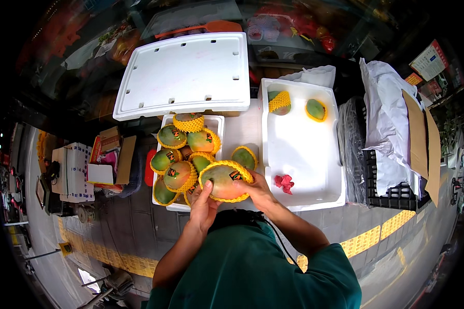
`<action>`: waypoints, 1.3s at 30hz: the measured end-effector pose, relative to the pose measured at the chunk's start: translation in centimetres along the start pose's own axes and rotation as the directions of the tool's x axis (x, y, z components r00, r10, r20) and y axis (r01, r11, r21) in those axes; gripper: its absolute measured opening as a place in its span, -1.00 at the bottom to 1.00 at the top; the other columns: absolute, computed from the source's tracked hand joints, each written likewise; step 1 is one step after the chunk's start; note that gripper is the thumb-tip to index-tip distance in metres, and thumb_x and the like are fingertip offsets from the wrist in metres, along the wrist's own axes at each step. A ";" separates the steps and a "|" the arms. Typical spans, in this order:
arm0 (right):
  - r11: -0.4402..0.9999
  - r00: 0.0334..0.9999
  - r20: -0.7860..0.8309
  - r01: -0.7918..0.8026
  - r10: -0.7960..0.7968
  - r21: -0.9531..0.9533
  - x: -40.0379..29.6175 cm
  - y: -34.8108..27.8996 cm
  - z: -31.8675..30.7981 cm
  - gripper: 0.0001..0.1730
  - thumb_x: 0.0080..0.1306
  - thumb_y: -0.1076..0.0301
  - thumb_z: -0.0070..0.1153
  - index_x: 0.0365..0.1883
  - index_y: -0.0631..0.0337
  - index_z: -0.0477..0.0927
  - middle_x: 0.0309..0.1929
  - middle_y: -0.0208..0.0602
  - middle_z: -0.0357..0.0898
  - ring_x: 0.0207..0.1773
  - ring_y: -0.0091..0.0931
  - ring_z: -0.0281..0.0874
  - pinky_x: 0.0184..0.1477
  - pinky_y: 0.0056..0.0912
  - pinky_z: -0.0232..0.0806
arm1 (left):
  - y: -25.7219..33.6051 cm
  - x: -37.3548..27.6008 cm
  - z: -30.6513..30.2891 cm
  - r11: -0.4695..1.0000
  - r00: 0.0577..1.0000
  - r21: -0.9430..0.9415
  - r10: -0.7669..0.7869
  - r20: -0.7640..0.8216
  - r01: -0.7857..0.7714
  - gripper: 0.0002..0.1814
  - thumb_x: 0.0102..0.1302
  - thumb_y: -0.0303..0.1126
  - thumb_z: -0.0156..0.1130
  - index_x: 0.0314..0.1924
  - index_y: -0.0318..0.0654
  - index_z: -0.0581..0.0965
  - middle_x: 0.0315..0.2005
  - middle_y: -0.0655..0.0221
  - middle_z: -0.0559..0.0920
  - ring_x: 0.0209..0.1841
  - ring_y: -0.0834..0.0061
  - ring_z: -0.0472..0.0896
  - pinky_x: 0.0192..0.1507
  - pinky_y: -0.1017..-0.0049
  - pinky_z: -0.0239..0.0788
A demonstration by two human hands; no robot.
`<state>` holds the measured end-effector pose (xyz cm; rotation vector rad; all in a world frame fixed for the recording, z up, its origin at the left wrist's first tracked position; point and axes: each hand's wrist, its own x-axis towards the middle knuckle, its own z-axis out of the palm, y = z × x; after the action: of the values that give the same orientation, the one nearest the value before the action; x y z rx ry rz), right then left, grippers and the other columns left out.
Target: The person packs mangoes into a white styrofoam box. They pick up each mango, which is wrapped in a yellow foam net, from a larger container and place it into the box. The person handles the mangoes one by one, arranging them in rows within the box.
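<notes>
Between my left hand [205, 206] and my right hand [261, 191] I hold a large green-and-reddish mango [222, 183] in a yellow foam net sleeve, a sticker on its skin. It hangs over the near right edge of a small white foam tray [219, 125]. Several sleeved mangoes are heaped in that tray, among them a reddish one [176, 175] at the front and another [203, 141] farther back. Just behind my right hand, one more mango [244, 157] lies on the table between tray and box. Two mangoes, one on the left [279, 103] and one on the right [316, 110], sit at the far end of a larger white foam box [303, 154].
A crumpled red scrap [284, 184] lies in the large box. Behind the tray stands a white foam lid [185, 73]. Black crates [390, 197] with white sheeting [386, 100] and cardboard [415, 135] are at right. Cartons [74, 170] stand at left.
</notes>
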<state>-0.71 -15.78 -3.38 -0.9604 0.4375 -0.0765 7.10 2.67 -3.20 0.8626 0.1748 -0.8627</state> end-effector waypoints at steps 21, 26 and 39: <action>0.997 0.997 -0.069 -0.015 0.020 0.072 5.5 -1.0 -5.9 -0.55 0.59 0.07 0.11 0.14 0.31 0.61 0.00 -0.40 0.66 0.08 -0.58 0.57 0.15 -0.49 0.41 | 1.1 2.9 1.6 0.995 0.992 0.072 -0.076 0.098 0.069 -0.55 0.55 -0.15 0.24 0.27 -0.26 0.50 0.14 0.21 0.66 0.16 0.27 0.69 0.09 0.20 0.70; 0.995 0.993 -0.077 -0.091 0.094 0.047 6.7 -0.7 -2.2 -0.52 0.55 0.04 0.18 0.22 0.23 0.57 0.13 -0.39 0.60 0.13 -0.56 0.56 0.18 -0.49 0.39 | 1.9 2.4 -1.8 1.000 0.997 0.009 -0.022 0.072 0.021 -0.52 0.52 -0.13 0.29 0.27 -0.26 0.50 0.10 0.30 0.68 0.12 0.42 0.71 0.02 0.28 0.73; 0.964 0.997 0.075 -0.006 0.026 -0.265 17.2 2.6 7.1 -0.01 0.22 0.18 0.56 0.44 0.36 0.22 0.21 -0.14 0.57 0.22 -0.39 0.58 0.29 -0.32 0.42 | 13.9 10.1 -8.8 0.867 0.974 0.495 0.057 -0.219 0.061 -0.16 0.45 0.21 0.27 0.45 -0.27 0.33 0.20 0.19 0.60 0.15 0.26 0.66 0.12 0.27 0.60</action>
<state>17.39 -13.18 -7.58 -1.2187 0.3892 0.0354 25.53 7.81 -5.42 1.4536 0.1524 -0.8211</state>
